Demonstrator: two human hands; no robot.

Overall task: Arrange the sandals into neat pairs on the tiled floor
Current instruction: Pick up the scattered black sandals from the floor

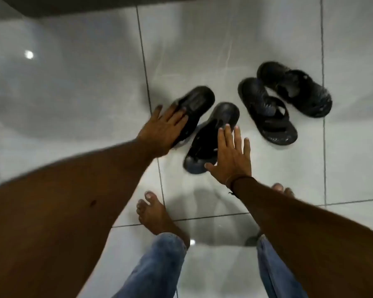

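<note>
Four black sandals lie on the white tiled floor [78, 87]. My left hand [163, 131] is laid over the near end of the leftmost sandal [199, 100], fingers across its strap; that sandal is blurred and looks tilted. Beside it lies a second sandal [211, 130], toe pointing away from me. My right hand [232, 157] hovers at this sandal's right edge, fingers spread and holding nothing. To the right, a flip-flop sandal [265, 110] and a slide sandal [293, 88] lie side by side, both angled to the lower right.
My two bare feet, left [155, 214] and right [281, 188], stand just in front of the sandals, jeans legs below them. A dark wall base or ledge [73, 5] runs along the top of the view. Dark grout lines cross the glossy tiles.
</note>
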